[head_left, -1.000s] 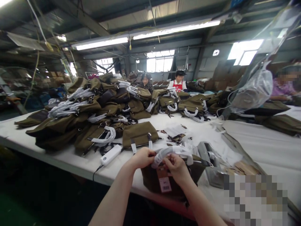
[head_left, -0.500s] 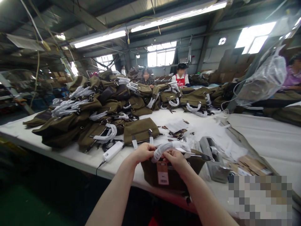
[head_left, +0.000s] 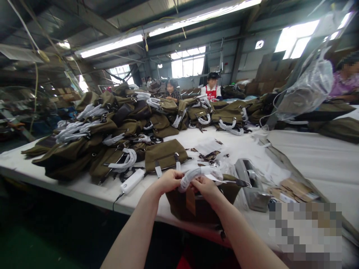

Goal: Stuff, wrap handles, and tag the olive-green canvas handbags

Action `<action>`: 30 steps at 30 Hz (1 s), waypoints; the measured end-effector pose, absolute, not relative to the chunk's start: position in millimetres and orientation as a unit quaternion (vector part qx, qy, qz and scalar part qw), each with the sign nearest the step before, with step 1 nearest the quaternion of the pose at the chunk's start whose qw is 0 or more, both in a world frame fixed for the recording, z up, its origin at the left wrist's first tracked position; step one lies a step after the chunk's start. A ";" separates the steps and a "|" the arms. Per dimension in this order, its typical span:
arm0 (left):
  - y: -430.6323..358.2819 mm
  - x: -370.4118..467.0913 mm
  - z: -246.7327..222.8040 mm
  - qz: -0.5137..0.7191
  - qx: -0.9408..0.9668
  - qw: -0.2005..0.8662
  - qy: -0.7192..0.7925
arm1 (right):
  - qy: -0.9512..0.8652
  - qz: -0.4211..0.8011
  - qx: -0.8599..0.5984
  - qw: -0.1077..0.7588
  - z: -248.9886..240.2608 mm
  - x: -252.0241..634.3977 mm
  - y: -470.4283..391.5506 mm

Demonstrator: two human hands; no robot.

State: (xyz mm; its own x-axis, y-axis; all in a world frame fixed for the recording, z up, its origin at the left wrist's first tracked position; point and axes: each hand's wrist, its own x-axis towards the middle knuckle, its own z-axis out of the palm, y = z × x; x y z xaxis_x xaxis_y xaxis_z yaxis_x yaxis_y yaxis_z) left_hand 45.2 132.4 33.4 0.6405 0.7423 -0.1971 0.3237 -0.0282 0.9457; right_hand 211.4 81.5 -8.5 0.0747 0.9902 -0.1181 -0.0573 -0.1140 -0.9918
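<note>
At the counter's near edge, the left hand is pinching one end of the white-wrapped handle. The right hand is pinching it too, above the brown bag. The wrapping step looks underway; steady fingers are needed.

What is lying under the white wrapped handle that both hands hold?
Under the white wrapped handle sits a brown bag with a hanging tag. The hands cover its top edge.
</note>
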 end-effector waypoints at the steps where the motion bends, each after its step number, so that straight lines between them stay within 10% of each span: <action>1: 132.5 45.5 32.8 0.181 0.693 0.585 0.381 | -0.437 0.521 -0.535 0.501 -7.8 211.2 81.2; 30: 117.9 64.3 19.2 0.291 0.756 0.425 0.404 | -0.477 0.324 -0.592 0.563 -29.5 198.5 85.7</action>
